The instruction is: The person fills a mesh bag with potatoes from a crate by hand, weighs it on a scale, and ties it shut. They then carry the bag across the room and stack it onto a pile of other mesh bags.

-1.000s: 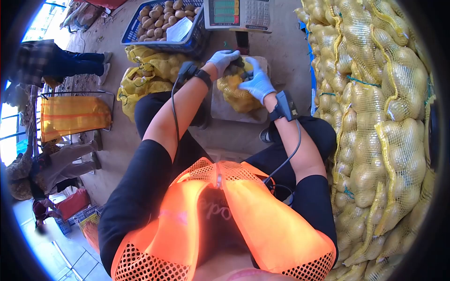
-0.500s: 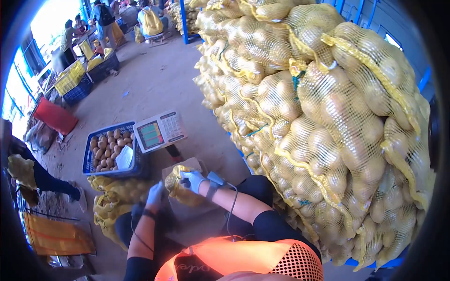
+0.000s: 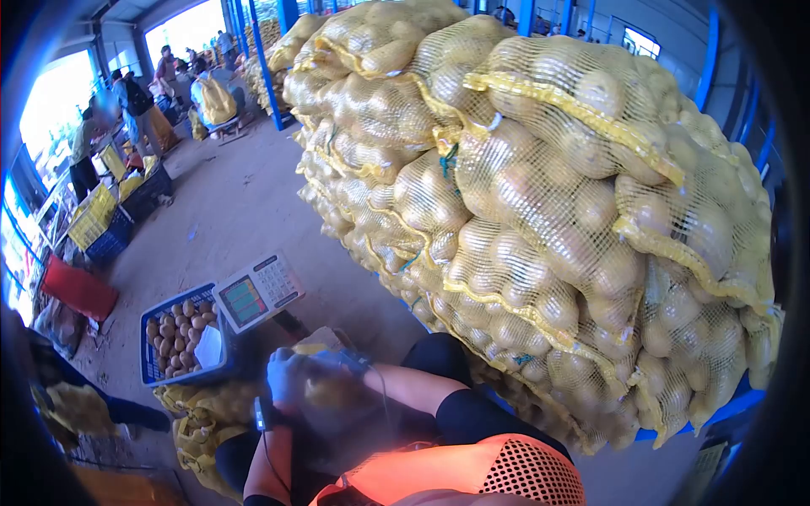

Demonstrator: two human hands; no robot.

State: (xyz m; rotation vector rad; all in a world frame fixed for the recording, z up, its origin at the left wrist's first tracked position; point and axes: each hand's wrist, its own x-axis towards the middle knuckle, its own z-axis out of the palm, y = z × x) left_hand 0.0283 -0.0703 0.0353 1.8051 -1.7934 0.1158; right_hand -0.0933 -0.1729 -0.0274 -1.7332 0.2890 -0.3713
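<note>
Floor: dusty and grey-brown, running back to the bright openings of a large hall.
Far end: several people sit or stand there, too small to make out what they handle.
Mesh sacks: a tall stack filling the right side, yellow netting stretched over pale, rounded produce.
Blue crate: on the floor to the left, holding brown, potato-like produce with a white sheet on top.
Scale display: just beside the crate, tilted, its panel of green readouts next to a keypad.
Yellow mesh bag: at the scale's base, directly below the display and close against the hands; blurred, so its contents cannot be told.
Left hand: gloved in pale blue, at the bag's left side; how far the fingers are closed cannot be told.
Right hand: gloved likewise, just beside the left and over the bag; its grip cannot be told either.
Filled bags: yellow netting, lying in front of the crate, near the left forearm.
Orange vest: worn by the person, at the bottom edge.
</note>
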